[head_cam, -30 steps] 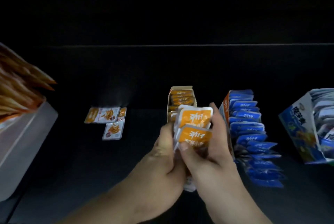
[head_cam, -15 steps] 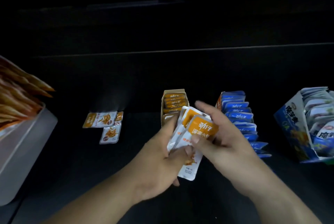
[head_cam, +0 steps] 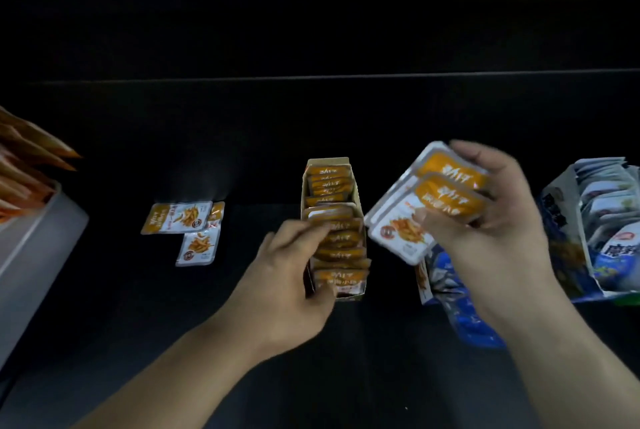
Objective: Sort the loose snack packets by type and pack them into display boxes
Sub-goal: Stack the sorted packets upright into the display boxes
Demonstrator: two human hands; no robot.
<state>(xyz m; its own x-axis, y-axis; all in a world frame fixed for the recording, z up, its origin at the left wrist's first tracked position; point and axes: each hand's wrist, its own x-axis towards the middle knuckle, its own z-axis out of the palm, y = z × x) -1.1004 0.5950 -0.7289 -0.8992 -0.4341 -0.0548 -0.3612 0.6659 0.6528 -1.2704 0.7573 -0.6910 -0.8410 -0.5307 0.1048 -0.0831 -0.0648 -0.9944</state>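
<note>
**Snack sorting under low light**

At far left, a pale bin (head_cam: 41, 238) at the edge of the dark table (head_cam: 207, 342) holds a sheaf of long orange wrappers (head_cam: 31, 158) that jut up and out over its rim. To its right, three loose packets (head_cam: 180, 217) in orange and white lie flat on the table, touching or overlapping at their corners, well apart from the boxes.

In the centre stands the narrow orange display box (head_cam: 330, 162), open on top and filled front to back with a row of upright orange packets (head_cam: 341, 238). The person's left hand (head_cam: 291, 283) reaches in from the box's left side. Its fingers curl over the wall onto the middle of the row and the thumb lies near the front packet. Whether it pinches a packet or only steadies the row cannot be told.

Just right of the box and raised above the table, the right hand (head_cam: 491, 231) grips a fanned bunch of orange-and-white packets (head_cam: 401, 220), thumb across their faces and fingers behind. Beneath that hand, blue packets (head_cam: 471, 321) show, partly hidden by the wrist, some spilling toward the near edge. At far right, a blue-and-white display box (head_cam: 561, 227) holds a row of pale grey packets (head_cam: 609, 207) standing on edge.
</note>
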